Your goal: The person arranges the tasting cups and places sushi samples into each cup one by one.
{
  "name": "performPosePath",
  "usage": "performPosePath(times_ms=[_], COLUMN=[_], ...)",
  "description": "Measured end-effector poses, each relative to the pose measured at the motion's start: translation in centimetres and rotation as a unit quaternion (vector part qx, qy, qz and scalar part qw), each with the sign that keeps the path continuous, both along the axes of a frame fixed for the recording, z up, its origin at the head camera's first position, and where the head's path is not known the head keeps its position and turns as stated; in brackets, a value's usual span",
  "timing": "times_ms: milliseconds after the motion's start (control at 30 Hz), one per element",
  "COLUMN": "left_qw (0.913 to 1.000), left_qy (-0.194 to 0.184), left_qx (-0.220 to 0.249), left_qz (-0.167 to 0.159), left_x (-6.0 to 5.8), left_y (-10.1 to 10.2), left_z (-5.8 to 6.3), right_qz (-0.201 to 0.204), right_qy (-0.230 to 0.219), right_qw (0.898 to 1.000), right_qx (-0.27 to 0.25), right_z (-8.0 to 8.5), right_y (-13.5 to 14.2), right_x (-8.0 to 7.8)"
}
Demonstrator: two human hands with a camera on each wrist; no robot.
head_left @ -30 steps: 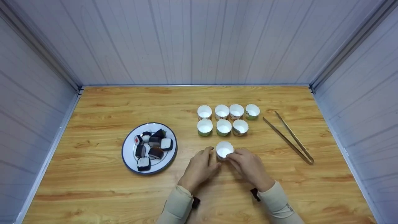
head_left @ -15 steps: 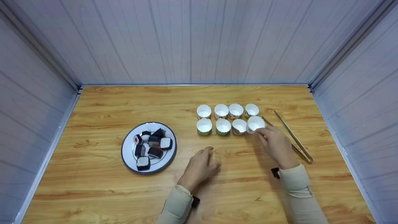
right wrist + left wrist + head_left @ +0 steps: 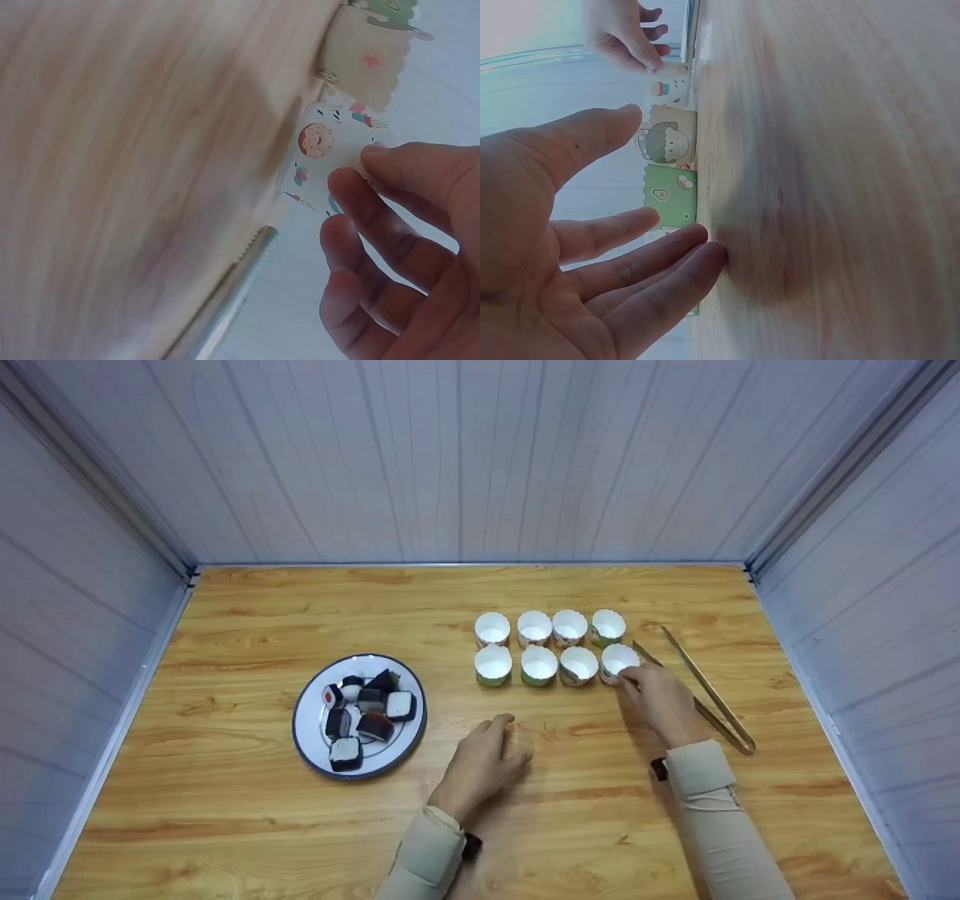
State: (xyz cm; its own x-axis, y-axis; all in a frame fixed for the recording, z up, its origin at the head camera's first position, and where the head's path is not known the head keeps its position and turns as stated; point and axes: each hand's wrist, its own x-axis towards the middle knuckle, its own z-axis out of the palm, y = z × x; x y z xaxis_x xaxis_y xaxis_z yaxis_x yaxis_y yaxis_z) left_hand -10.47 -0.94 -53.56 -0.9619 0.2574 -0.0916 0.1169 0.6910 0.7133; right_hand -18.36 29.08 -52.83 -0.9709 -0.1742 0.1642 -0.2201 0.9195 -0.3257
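Observation:
My right hand (image 3: 664, 701) pinches the rim of a white paper baking cup (image 3: 315, 154) printed with doughnuts, thumb against forefinger. This cup stands at the right end of the front row of cups, beside a tan cup (image 3: 578, 666) with a printed face. Green cups (image 3: 538, 666) make up the left part of that row. My left hand (image 3: 480, 765) rests near the table in front of the cups, fingers relaxed and holding nothing. In the left wrist view its palm (image 3: 525, 225) shows with the fingers spread.
Gold metal tongs (image 3: 709, 690) lie just right of the cups, partly behind the right hand. A blue-rimmed plate (image 3: 307, 735) with several sushi pieces (image 3: 375, 727) is at the left. A second row of cups (image 3: 534, 628) stands behind. Pale panels (image 3: 457, 457) wall in the table.
My right hand has carried the white cup from beside my left hand out to the right end of the front row and lowered it there. The left hand has stayed put.

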Motion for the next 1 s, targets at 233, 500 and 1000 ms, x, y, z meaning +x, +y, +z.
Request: performPosePath(times_ms=[233, 500, 1000], left_qw=[1.0, 0.9998, 0.9998], left_qy=[0.002, 0.017, 0.018], left_qx=[0.003, 0.004, 0.004], left_qz=[-0.002, -0.005, 0.001], left_x=[0.0, 0.0, 0.1], left_y=[0.1, 0.1, 0.0], left_z=[0.0, -0.1, -0.2], right_qz=[-0.004, 0.007, 0.094], right_qy=[0.003, 0.073, 0.179], right_qw=[1.0, 0.997, 0.979], right_qx=[0.012, 0.002, -0.006], right_z=[-0.3, 0.7, 1.9], right_y=[0.0, -0.5, -5.3], right_x=[-0.1, 1.8, 8.7])
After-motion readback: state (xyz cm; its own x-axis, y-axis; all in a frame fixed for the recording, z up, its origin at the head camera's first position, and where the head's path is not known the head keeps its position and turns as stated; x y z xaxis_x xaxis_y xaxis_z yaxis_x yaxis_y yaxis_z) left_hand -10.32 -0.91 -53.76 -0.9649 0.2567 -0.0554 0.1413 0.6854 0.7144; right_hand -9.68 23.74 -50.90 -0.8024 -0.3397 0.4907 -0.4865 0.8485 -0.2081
